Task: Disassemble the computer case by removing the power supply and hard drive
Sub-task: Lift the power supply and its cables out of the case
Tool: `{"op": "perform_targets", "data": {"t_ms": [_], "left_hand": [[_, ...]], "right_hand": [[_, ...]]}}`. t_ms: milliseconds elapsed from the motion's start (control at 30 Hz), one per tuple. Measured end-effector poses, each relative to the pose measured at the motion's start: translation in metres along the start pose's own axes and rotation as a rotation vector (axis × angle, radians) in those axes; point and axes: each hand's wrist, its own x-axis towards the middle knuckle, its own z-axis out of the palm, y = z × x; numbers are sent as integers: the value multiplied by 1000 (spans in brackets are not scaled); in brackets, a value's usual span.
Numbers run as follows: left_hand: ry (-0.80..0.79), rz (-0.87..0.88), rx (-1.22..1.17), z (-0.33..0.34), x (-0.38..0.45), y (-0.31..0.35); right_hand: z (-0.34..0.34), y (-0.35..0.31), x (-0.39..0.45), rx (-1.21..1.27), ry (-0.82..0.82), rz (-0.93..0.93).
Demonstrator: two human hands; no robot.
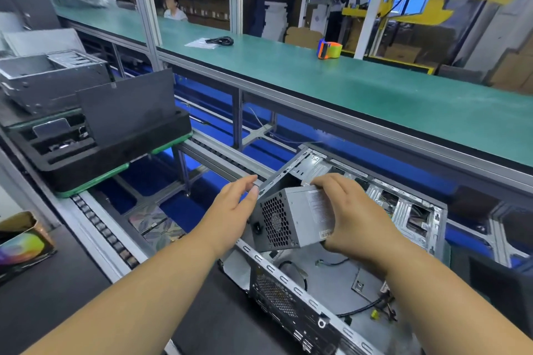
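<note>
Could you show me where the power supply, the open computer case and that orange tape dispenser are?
power supply (300, 219), head view, on its grey side panel.
computer case (415, 210), head view, on its far metal drive bay frame.
tape dispenser (331, 50), head view, on its orange body.

Head-worn view, forward and down, close over the workbench (375, 89).

Case rim (291, 277) probably crowds power supply (297, 219) below.
</note>
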Motion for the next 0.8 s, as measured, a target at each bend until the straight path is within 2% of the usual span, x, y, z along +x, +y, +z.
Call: {"op": "perform_targets", "data": {"t_ms": [100,200,300,400,600,800], "left_hand": [[-94,25,18,-1,-4,4],[-271,215,233,-3,-5,13],[-213,382,349,1,-5,31],[-131,474,330,4,-3,47],[-154,407,186,0,-1,76],[-104,186,-96,1,-3,83]], "right_hand": [[-11,-3,-10,65,19,32],[-24,-5,-19,161,69,72],[-37,-7,-25,201,97,98],[-49,-6,-32,247,100,107],[-62,13,-37,435,93,182],[-40,53,-52,688,64,482]]}}
